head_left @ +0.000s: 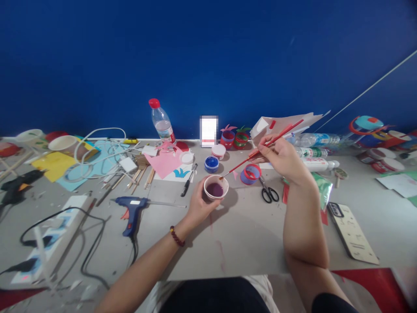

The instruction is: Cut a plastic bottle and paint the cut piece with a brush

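Observation:
My left hand (200, 205) is wrapped round a white paper cup (211, 196) with dark purple liquid in the bottom. In my right hand (280, 157) is a red paintbrush (239, 166), pinched along its handle and slanting down to the left. Its bristles are at the cup's upper rim; whether they touch it I cannot tell. Just behind the cup stands an open jar of blue paint (211, 164), with a white-lidded jar (218, 151) behind that. To the right are a small red and purple ring-shaped cup (250, 174) and black-handled scissors (269, 194).
A blue glue gun (130, 211) and a power strip (55, 239) with cables lie to the left. A bottle with a red cap (162, 123) stands at the back, near pink paper (163, 161) and a black pen (189, 180). A phone (353, 232) lies at right.

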A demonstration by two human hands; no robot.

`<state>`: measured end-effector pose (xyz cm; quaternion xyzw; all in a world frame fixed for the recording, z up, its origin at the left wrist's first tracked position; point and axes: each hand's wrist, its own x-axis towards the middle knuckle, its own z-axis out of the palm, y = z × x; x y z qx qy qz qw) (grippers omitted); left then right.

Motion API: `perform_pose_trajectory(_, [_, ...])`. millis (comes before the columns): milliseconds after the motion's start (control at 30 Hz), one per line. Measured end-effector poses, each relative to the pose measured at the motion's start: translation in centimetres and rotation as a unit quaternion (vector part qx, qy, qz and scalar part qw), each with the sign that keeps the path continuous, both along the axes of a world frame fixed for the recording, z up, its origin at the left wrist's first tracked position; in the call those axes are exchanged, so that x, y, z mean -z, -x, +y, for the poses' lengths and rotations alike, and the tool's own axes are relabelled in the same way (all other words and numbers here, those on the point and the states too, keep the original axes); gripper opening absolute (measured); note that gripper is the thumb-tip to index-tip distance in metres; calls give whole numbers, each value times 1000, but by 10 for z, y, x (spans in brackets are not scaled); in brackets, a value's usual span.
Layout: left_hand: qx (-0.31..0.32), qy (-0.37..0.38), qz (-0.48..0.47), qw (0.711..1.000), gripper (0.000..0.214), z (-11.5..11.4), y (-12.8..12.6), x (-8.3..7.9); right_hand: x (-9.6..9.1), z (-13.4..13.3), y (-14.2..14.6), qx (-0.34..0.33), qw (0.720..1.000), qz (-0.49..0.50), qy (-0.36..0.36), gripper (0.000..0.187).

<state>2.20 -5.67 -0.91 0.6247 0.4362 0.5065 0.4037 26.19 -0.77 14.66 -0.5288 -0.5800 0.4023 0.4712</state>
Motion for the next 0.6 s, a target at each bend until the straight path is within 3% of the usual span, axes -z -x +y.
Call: perform_pose_trajectory(600, [-5, -14, 7, 1000, 68, 1, 0, 1, 2, 0, -6, 15, 1000, -9, -7, 44])
